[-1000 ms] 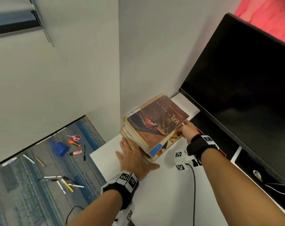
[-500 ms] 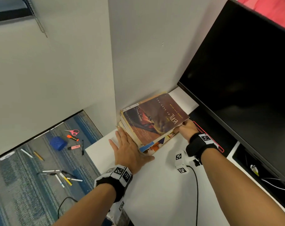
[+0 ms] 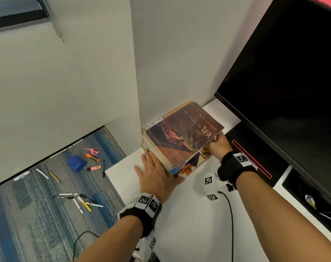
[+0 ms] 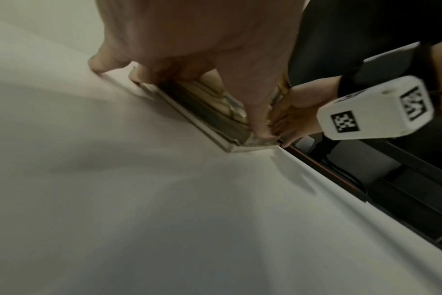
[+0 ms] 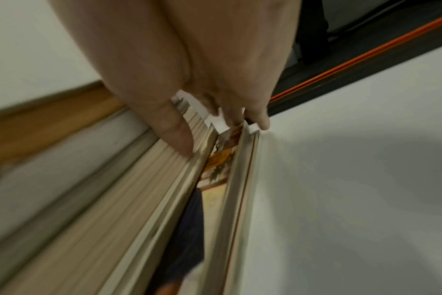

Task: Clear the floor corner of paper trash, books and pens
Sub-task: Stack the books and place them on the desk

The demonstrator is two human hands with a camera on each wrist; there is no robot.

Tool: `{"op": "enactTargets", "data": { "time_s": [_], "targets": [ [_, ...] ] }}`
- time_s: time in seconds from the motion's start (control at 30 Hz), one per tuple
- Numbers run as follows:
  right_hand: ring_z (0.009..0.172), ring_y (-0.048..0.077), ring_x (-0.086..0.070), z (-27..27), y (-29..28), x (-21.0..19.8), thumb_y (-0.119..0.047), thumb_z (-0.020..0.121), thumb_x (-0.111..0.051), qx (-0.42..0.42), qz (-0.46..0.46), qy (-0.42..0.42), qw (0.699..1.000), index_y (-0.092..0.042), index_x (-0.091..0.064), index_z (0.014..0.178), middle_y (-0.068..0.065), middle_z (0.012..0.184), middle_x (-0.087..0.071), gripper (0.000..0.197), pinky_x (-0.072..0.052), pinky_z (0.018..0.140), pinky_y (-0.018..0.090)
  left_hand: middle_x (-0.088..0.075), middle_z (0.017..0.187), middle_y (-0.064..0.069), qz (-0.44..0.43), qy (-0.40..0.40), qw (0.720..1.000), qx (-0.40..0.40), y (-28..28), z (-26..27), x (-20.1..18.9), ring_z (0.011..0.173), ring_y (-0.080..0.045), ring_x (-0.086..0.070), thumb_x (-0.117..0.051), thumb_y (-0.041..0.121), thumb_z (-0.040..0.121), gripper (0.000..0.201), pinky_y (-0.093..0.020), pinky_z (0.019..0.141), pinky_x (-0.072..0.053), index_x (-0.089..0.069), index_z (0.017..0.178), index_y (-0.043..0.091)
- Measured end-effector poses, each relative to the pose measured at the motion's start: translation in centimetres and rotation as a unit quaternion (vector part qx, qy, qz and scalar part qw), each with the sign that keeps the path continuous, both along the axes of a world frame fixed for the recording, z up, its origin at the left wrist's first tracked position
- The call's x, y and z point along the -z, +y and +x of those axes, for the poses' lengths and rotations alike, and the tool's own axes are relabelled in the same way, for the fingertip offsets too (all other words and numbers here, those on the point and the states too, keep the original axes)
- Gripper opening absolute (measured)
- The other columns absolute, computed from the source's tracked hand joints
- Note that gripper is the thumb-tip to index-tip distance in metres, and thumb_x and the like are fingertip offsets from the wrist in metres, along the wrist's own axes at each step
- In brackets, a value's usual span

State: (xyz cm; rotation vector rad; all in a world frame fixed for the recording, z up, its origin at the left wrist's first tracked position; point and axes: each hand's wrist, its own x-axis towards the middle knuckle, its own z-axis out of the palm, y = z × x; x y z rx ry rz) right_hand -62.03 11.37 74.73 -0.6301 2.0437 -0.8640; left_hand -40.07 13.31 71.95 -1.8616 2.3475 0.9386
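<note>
A stack of worn books [image 3: 181,140] lies on the white desk [image 3: 189,224], tucked against the wall corner. Its top cover is brown with a red car. My left hand [image 3: 154,168] lies flat with straight fingers against the stack's near left side [image 4: 215,111]. At the stack's right corner, beside the monitor foot, is my right hand [image 3: 218,146]. In the right wrist view its thumb [image 5: 176,137] presses on the page edges [image 5: 139,199] and its fingers reach the bottom book's corner [image 5: 251,127]. Several pens [image 3: 81,201] lie on the blue carpet below at left.
A large black monitor [image 3: 283,91] fills the right side, its red-lined foot [image 3: 251,159] next to the stack. On the carpet lie pink scissors [image 3: 93,151], a blue holder [image 3: 76,163], two highlighters [image 3: 92,157] and a pencil [image 3: 54,176]. A black cable [image 3: 230,214] crosses the desk.
The book stack has slid a little farther back toward the wall corner and looks more squared. Both hands stay against its sides.
</note>
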Motion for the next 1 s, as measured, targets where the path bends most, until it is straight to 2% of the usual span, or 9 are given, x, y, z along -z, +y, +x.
{"op": "enactTargets", "data": {
  "time_s": [0.07, 0.17, 0.33, 0.47, 0.57, 0.63, 0.73, 0.9, 1.0],
  "targets": [
    [0.096, 0.022, -0.061, 0.3, 1.5, 0.6, -0.013, 0.078, -0.069, 0.019, 0.040, 0.069, 0.997, -0.012, -0.053, 0.112, 0.009, 0.116, -0.058, 0.039, -0.051, 0.076, 0.031, 0.022, 0.159, -0.006, 0.005, -0.014, 1.000, 0.013, -0.1, 0.2, 0.1, 0.148, -0.029, 0.015, -0.057, 0.086, 0.059, 0.138, -0.060, 0.117, 0.003, 0.023, 0.149, 0.019],
    [0.092, 0.031, -0.061, 1.4, 3.7, 0.6, -0.022, 0.086, -0.061, -0.006, 0.112, 0.203, 0.973, -0.008, -0.066, 0.099, 0.014, 0.105, -0.065, 0.020, -0.045, 0.077, 0.030, 0.020, 0.160, -0.008, -0.012, -0.027, 0.999, 0.021, -0.1, 0.4, 0.0, 0.148, -0.029, 0.013, -0.058, 0.083, 0.062, 0.136, -0.058, 0.118, 0.000, 0.022, 0.149, 0.016],
    [0.095, 0.031, -0.059, 3.0, 4.0, 1.5, -0.022, 0.086, -0.052, -0.033, 0.113, 0.213, 0.970, -0.010, -0.066, 0.098, 0.011, 0.105, -0.063, 0.021, -0.046, 0.083, 0.034, 0.017, 0.160, -0.011, -0.026, -0.034, 0.999, 0.022, 0.0, 0.3, -0.2, 0.149, -0.030, 0.010, -0.054, 0.080, 0.069, 0.129, -0.054, 0.120, -0.002, 0.020, 0.149, 0.012],
    [0.123, 0.025, -0.044, 0.1, 5.5, 5.5, -0.061, 0.071, -0.020, -0.180, 0.154, 0.238, 0.942, -0.025, -0.052, 0.122, 0.005, 0.138, -0.045, 0.071, -0.042, 0.100, 0.050, 0.017, 0.160, -0.012, -0.015, -0.041, 0.998, 0.034, 0.0, 0.3, -0.4, 0.148, -0.031, 0.011, -0.053, 0.080, 0.070, 0.128, -0.054, 0.120, -0.002, 0.021, 0.149, 0.012],
    [0.140, 0.024, -0.025, 0.8, 7.2, 3.2, -0.066, 0.081, -0.024, -0.206, 0.190, 0.255, 0.925, -0.033, -0.041, 0.138, -0.002, 0.153, -0.023, 0.068, -0.032, 0.109, 0.053, 0.015, 0.161, -0.010, 0.000, -0.040, 0.998, 0.048, -0.3, 0.6, -0.1, 0.149, -0.031, 0.010, -0.054, 0.083, 0.066, 0.131, -0.057, 0.118, 0.000, 0.018, 0.151, 0.015],
    [0.127, 0.028, -0.043, 2.5, 8.1, 1.3, -0.044, 0.093, -0.044, -0.137, 0.148, 0.250, 0.947, -0.021, -0.051, 0.133, 0.007, 0.142, -0.033, 0.046, -0.037, 0.106, 0.046, 0.013, 0.161, -0.007, 0.001, -0.038, 0.997, 0.064, -0.6, 1.2, 0.0, 0.149, -0.030, 0.007, -0.056, 0.083, 0.064, 0.131, -0.059, 0.117, 0.001, 0.016, 0.151, 0.016],
    [0.092, 0.023, -0.053, 5.1, 8.7, 0.6, -0.024, 0.094, -0.051, -0.106, 0.075, 0.275, 0.953, -0.013, -0.066, 0.111, 0.010, 0.115, -0.054, 0.025, -0.043, 0.085, 0.030, 0.012, 0.162, -0.002, -0.005, -0.016, 0.995, 0.099, -0.7, 2.8, -0.1, 0.150, -0.026, 0.002, -0.056, 0.077, 0.071, 0.121, -0.061, 0.116, 0.000, 0.016, 0.152, 0.021],
    [0.069, 0.024, -0.054, 11.4, 8.7, 0.2, -0.028, 0.090, -0.056, -0.205, 0.024, 0.281, 0.937, -0.014, -0.059, 0.071, 0.002, 0.071, -0.060, 0.024, -0.040, 0.063, 0.029, -0.003, 0.162, -0.002, -0.013, -0.014, 0.992, 0.125, 0.1, 7.9, -0.6, 0.149, -0.019, -0.007, -0.050, 0.056, 0.091, 0.086, -0.053, 0.120, -0.002, -0.008, 0.154, 0.015],
    [0.062, 0.022, -0.050, 15.7, 8.4, -0.3, -0.031, 0.090, -0.057, -0.274, -0.021, 0.271, 0.923, -0.018, -0.050, 0.061, -0.002, 0.059, -0.052, 0.032, -0.039, 0.058, 0.032, -0.026, 0.156, 0.000, -0.053, 0.028, 0.995, 0.085, 0.2, 12.6, -0.5, 0.141, -0.020, -0.031, -0.050, 0.045, 0.094, 0.064, -0.045, 0.120, -0.018, -0.032, 0.147, 0.014]
  ]
}}
